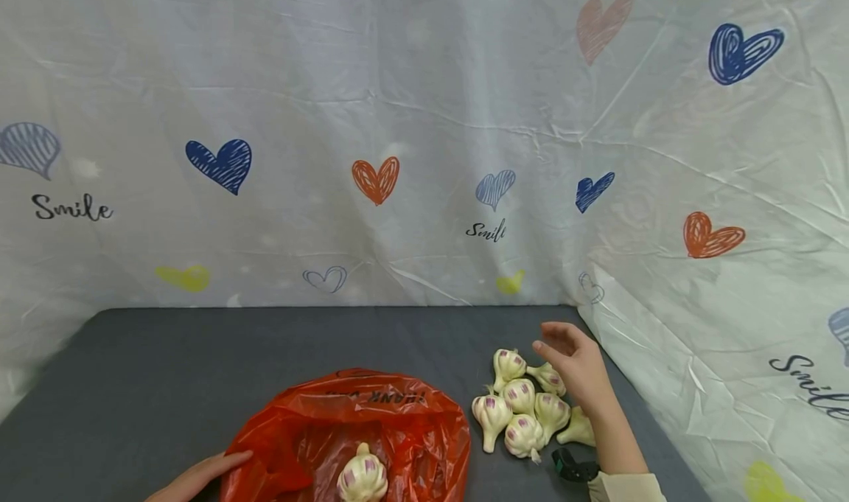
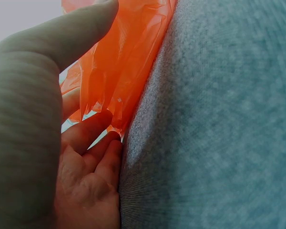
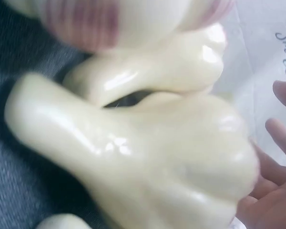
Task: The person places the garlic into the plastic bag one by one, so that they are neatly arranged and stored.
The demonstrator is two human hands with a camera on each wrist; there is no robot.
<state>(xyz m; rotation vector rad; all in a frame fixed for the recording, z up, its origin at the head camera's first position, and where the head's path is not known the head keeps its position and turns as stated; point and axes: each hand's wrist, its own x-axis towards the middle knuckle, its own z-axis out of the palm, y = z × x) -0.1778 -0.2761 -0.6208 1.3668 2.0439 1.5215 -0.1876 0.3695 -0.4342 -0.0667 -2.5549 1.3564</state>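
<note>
- Reaching over the garlic pile (image 1: 519, 395) seems to be the step in hand: the right hand (image 1: 582, 363) hangs above the far right side of the bulbs and carries nothing.
- Its fingers are loosely bent, the thumb apart from them, with no bulb between; whether any fingertip touches garlic, I cannot tell.
- At least 7 bulbs show in the pile, close together on the dark grey table (image 1: 166, 384), right of the red bag (image 1: 345, 384). The right wrist view shows a pale bulb (image 3: 171, 157) lying on its side, its stem pointing away from the fingers.
- Inside the bag sits 1 visible garlic bulb (image 1: 362, 478), stem up; folds and the picture's lower edge hide the rest.
- At the bag's left side, the left hand (image 1: 199, 478) touches the plastic. In the left wrist view, thumb and fingers stand apart with film between them; I cannot tell whether they pinch it.
- The bag's mouth stands wide, so, in my judgement, bagging is partway along.
- The next move probably calls for lowering the right hand, closing thumb and fingers around 1 bulb, and lifting it clear of its neighbours, while the left hand steadies the rim.
</note>
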